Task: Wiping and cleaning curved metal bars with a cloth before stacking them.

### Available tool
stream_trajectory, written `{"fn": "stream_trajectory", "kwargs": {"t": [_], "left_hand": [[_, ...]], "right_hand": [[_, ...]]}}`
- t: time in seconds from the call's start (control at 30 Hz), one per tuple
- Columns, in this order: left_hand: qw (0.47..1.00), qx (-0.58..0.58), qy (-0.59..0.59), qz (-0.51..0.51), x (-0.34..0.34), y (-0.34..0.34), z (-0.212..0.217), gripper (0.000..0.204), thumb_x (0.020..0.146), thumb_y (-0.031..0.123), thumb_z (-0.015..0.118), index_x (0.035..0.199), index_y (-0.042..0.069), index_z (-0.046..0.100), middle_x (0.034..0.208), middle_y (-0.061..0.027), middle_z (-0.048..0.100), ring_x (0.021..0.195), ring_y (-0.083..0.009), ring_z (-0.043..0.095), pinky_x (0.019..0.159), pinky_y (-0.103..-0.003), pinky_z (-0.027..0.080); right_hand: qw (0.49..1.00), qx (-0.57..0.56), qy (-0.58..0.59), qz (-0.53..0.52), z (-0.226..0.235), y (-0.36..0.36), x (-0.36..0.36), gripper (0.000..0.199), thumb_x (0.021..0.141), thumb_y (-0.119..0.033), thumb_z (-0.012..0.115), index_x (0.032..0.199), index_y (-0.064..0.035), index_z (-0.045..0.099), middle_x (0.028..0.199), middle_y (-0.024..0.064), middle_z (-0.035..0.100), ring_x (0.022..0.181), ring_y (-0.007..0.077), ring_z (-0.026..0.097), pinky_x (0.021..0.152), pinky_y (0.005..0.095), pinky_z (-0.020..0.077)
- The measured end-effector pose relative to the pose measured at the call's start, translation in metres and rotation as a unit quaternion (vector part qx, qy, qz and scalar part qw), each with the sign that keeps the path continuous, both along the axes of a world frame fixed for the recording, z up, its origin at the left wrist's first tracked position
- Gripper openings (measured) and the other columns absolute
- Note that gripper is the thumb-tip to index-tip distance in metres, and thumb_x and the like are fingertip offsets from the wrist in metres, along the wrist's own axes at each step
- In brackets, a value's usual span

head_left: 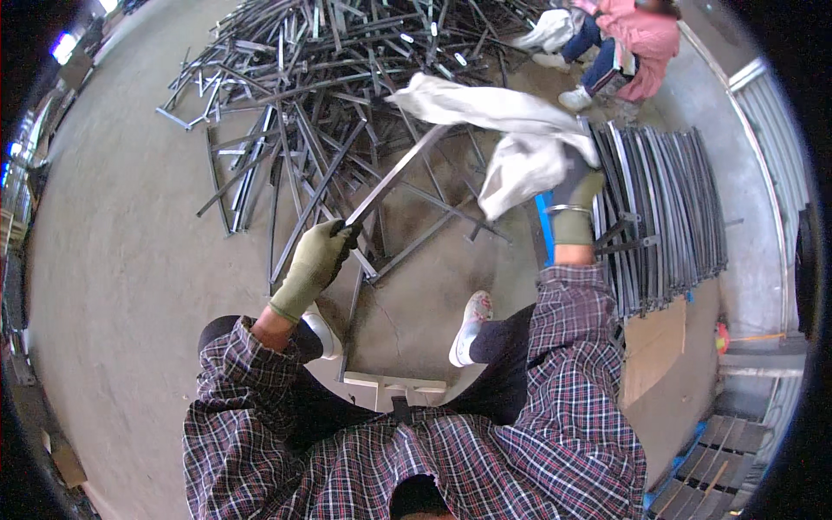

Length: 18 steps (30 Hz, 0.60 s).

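My left hand (317,262), in an olive glove with dark fingers, is closed round the near end of a metal bar (394,180). The bar slants up and away to the right, and its far end goes behind a white cloth (494,108). Held out at the right, my right hand (579,195) grips the cloth, which hangs in loose folds to the left and is partly blurred. Part of that hand's fingers are hidden by the cloth. A ring-like band shows at the right glove's wrist.
A tangled heap of metal bars (347,65) spreads ahead, with loose ones reaching toward my feet. Bars (667,217) lie stacked in a row at right, beside a blue strip (545,227) and cardboard (652,345). Beyond sits a person in a pink top (643,43) with a pale cloth.
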State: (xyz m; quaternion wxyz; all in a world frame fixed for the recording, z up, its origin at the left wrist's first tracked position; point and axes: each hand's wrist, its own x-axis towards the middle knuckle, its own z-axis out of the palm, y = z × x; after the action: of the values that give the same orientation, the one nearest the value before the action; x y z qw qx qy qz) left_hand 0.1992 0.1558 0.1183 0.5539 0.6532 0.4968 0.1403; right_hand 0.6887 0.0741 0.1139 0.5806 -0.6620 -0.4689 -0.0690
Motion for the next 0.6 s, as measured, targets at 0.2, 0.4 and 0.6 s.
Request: {"fn": "stream_trajectory", "kwargs": {"t": [0.2, 0.4, 0.6], "left_hand": [[0.976, -0.095, -0.196, 0.011, 0.046, -0.012, 0.007, 0.022, 0.102, 0.02, 0.056, 0.102, 0.0, 0.066, 0.08, 0.0012, 0.063, 0.064, -0.0055, 0.053, 0.055, -0.021, 0.041], [0.957, 0.257, 0.002, -0.134, 0.04, -0.07, 0.03, 0.019, 0.097, 0.022, 0.061, 0.099, 0.003, 0.059, 0.079, -0.0297, 0.061, 0.08, -0.0514, 0.057, 0.063, -0.053, 0.044], [0.966, -0.126, -0.113, -0.195, 0.027, -0.08, 0.0, 0.024, 0.098, 0.023, 0.062, 0.108, 0.001, 0.059, 0.076, -0.0136, 0.063, 0.062, -0.0308, 0.059, 0.056, -0.037, 0.045]], "right_hand": [[0.943, -0.256, -0.152, 0.148, -0.022, -0.014, 0.032, 0.04, 0.104, -0.022, 0.046, 0.14, -0.0051, 0.046, 0.133, 0.0092, 0.056, 0.12, 0.022, 0.055, 0.108, 0.0364, 0.0416], [0.943, 0.023, 0.223, 0.245, 0.041, 0.027, -0.133, 0.028, 0.103, -0.015, 0.044, 0.126, -0.0083, 0.057, 0.127, 0.0053, 0.057, 0.117, 0.0186, 0.055, 0.107, 0.0327, 0.0421], [0.692, 0.1, 0.579, 0.42, 0.032, -0.015, -0.023, 0.03, 0.103, -0.027, 0.049, 0.123, -0.0089, 0.062, 0.116, 0.0065, 0.066, 0.107, 0.0176, 0.063, 0.1, 0.0329, 0.0479]]}}
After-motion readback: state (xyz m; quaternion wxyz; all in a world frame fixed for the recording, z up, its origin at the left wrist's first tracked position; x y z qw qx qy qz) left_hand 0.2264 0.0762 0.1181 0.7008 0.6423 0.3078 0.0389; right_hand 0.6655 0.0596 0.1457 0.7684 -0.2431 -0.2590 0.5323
